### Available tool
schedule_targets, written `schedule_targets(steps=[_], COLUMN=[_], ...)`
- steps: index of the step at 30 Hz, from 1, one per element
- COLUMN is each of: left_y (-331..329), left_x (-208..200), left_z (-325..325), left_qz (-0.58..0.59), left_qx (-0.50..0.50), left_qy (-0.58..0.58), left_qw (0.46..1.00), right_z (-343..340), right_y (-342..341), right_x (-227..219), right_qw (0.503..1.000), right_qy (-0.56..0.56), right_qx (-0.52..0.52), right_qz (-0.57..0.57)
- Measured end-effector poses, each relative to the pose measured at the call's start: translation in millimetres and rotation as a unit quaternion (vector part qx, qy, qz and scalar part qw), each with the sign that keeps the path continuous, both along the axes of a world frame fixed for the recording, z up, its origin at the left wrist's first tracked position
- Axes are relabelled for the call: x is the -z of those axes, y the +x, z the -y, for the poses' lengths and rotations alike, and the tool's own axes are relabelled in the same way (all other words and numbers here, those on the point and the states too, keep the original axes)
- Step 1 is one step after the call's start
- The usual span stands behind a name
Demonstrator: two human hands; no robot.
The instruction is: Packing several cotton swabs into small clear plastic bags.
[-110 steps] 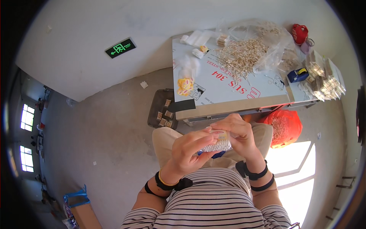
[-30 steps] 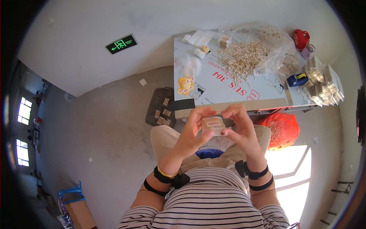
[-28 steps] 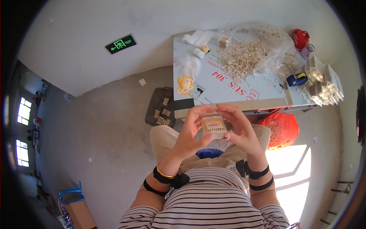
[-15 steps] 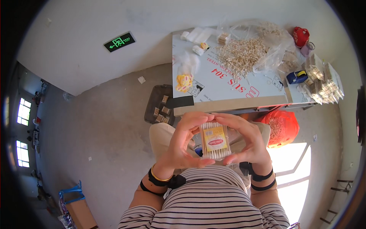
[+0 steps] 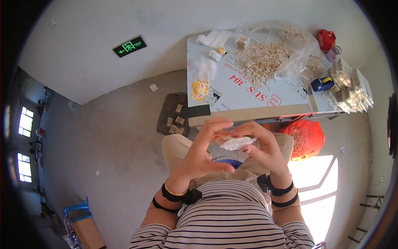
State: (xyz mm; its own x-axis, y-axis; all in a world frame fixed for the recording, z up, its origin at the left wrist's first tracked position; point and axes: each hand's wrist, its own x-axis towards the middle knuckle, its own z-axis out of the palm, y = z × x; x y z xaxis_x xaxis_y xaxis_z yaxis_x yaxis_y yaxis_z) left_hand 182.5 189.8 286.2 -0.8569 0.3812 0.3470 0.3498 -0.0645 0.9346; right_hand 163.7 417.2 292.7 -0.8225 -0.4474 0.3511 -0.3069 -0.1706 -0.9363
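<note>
At frame centre we pinch a small clear packet of cotton swabs [image 5: 237, 143] between our left hand [image 5: 203, 153] and right hand [image 5: 265, 149], fingertips closed on its ends. On the desk [image 5: 248, 89] above, an open plastic bag [image 5: 290, 58] holds loose swabs [image 5: 261, 62]; filled packets [image 5: 350, 85] are stacked at upper right.
</note>
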Motion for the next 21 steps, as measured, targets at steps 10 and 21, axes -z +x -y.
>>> schedule_targets(steps=[10,21], left_y=[4,3], left_x=[8,5], left_z=[-2,8], left_qz=[-0.003,0.08], left_qx=[-0.158,-0.123], left_qy=[-0.116,0.107], left_qw=[0.981,0.983], right_z=[4,6], right_y=[1,-4], right_x=[-3,8], right_qw=[0.995,0.993], right_qy=[0.001,0.035], right_qx=[0.086,0.109], right_qz=[0.046,0.005])
